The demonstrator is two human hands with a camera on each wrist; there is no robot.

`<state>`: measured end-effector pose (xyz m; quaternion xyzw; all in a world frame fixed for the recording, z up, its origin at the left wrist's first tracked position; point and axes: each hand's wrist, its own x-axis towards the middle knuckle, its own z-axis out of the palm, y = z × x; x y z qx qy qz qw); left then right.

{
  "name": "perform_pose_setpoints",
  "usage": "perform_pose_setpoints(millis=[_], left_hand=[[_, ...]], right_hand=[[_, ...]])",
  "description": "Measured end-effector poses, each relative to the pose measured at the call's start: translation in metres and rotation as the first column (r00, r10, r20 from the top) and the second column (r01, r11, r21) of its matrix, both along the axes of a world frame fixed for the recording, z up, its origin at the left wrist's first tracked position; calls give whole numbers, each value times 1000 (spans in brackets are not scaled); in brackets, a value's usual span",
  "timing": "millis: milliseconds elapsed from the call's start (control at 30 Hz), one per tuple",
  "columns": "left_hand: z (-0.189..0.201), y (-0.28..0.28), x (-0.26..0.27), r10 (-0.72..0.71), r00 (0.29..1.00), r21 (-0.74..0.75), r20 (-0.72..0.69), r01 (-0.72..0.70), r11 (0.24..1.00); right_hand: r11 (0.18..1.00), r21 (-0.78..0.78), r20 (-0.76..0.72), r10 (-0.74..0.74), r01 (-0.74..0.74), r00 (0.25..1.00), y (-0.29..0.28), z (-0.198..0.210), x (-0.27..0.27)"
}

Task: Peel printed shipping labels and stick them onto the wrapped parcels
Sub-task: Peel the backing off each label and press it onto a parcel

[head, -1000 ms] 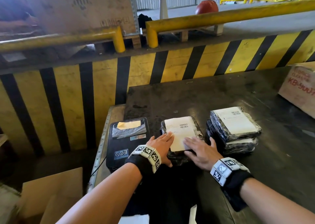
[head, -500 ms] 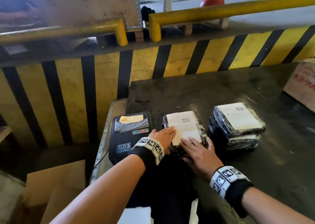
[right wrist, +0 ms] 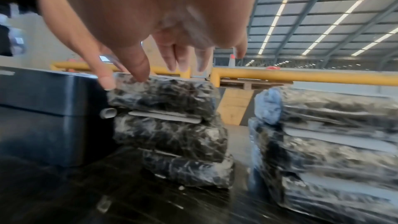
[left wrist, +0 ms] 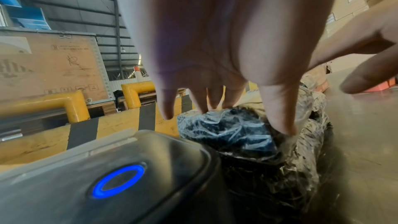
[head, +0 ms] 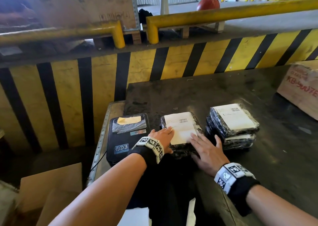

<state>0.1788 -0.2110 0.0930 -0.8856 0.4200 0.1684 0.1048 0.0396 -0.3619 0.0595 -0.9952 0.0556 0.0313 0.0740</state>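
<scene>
A white shipping label (head: 180, 127) lies on the top parcel of the left stack of black, film-wrapped parcels (head: 182, 151). My left hand (head: 163, 134) presses the label's left edge with straight fingers. At the label's near right corner rests my right hand (head: 204, 146), fingers flat and spread. In the left wrist view the left hand (left wrist: 215, 57) reaches down onto the wrapped parcel (left wrist: 232, 134). The right hand (right wrist: 150, 23) hovers at the top of the left stack (right wrist: 168, 105). A second labelled stack (head: 234, 122) stands just to the right.
A black label printer (head: 125, 139) with yellow backing paper (head: 128, 120) in its slot sits left of the parcels. A cardboard box (head: 301, 91) is at the far right of the dark table (head: 206, 91). A yellow-and-black barrier (head: 189, 60) runs behind.
Both hands have stayed on the label, shifting slightly across it. The head view has tilted a little, so the parcels sit lower in the picture.
</scene>
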Motion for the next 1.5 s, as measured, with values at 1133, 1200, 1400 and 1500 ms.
perform_pose_setpoints(millis=[1133, 1200, 1400, 1500], left_hand=[[-120, 63, -108, 318, 896, -198, -310, -388, 900], [-128, 65, -110, 342, 892, -91, -297, -382, 920], [-137, 63, -116, 311, 912, 81, -265, -301, 950], [-139, 62, -118, 325, 906, 119, -270, -303, 946]], right_hand=[[614, 587, -301, -439, 528, 846, -35, 10, 92], [587, 611, -307, -442, 531, 842, -36, 9, 92], [543, 653, -323, -431, 528, 842, -34, 4, 90], [527, 702, -278, -416, 479, 866, -32, 5, 88]])
